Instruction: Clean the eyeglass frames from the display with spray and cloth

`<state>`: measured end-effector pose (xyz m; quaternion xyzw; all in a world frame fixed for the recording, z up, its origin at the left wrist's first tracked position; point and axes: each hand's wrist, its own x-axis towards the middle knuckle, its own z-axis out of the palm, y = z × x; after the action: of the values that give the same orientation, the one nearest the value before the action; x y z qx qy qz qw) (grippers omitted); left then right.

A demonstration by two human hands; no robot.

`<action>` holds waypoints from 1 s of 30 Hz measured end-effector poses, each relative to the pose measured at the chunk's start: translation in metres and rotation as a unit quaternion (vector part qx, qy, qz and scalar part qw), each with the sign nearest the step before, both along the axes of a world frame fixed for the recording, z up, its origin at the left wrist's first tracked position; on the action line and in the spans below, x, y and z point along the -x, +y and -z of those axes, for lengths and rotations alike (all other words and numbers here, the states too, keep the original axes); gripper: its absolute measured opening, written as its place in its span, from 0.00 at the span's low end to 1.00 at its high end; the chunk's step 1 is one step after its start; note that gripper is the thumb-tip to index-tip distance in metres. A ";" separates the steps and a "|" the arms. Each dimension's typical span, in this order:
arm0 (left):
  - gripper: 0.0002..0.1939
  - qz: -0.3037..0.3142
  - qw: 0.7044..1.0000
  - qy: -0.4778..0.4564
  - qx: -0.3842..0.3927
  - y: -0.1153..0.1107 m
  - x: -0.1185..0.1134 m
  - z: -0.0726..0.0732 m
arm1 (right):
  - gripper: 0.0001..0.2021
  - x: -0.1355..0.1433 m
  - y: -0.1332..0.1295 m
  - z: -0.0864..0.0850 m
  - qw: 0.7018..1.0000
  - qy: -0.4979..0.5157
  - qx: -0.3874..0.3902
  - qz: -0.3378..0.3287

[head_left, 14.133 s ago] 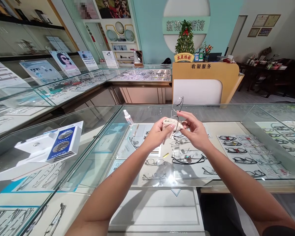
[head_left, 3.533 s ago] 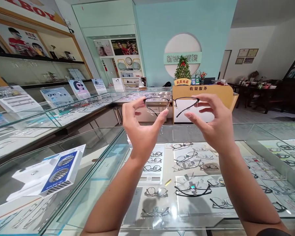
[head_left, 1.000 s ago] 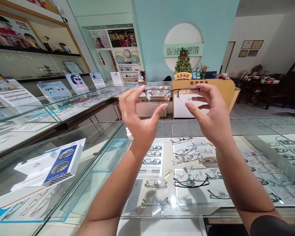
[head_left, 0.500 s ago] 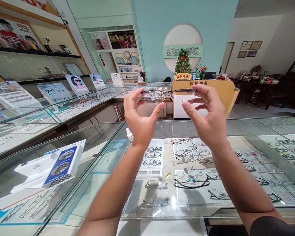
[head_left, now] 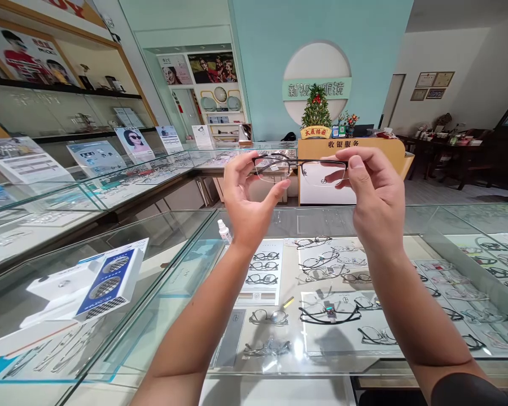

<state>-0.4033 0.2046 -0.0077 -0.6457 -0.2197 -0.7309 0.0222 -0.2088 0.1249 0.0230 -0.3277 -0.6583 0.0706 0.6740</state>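
Observation:
A pair of eyeglasses (head_left: 295,162) with a dark upper rim and clear lenses is held up in front of me, above the glass display case. The fingers of my left hand (head_left: 249,206) are curled at its left end, the thumb pointing up below the left lens. At the right end, my right hand (head_left: 380,197) pinches the frame between thumb and forefinger. Beneath my hands, black-rimmed eyeglasses (head_left: 330,317) and several other pairs are laid out in the display case (head_left: 275,369).
A small white bottle (head_left: 224,232) stands beyond my left forearm. A blue and white display box (head_left: 108,285) is on the left, over the adjoining case. Ahead are a wooden cashier counter (head_left: 355,148) and a potted plant (head_left: 316,110). More glass cases run along the left.
Both hands and the eyeglasses have shifted a little right. The right thumb has moved up from beneath the right lens onto the frame's end. The eyeglasses are turned slightly.

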 end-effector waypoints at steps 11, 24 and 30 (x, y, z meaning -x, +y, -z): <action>0.35 -0.043 0.997 0.059 0.010 -0.015 0.007 -0.007 | 0.13 -0.014 0.015 -0.001 0.999 -0.020 -0.017 0.036; 0.33 -0.020 0.987 0.161 0.016 -0.046 0.007 -0.021 | 0.11 -0.018 0.012 -0.008 0.987 -0.139 0.042 -0.071; 0.34 0.098 0.983 0.147 0.058 -0.032 0.005 -0.018 | 0.12 -0.022 0.019 -0.006 0.975 -0.111 0.117 -0.155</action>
<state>-0.4087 0.1722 0.0106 -0.7649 -0.1920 -0.6124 -0.0550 -0.1867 0.1434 0.0293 -0.3036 -0.7593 0.2135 0.5345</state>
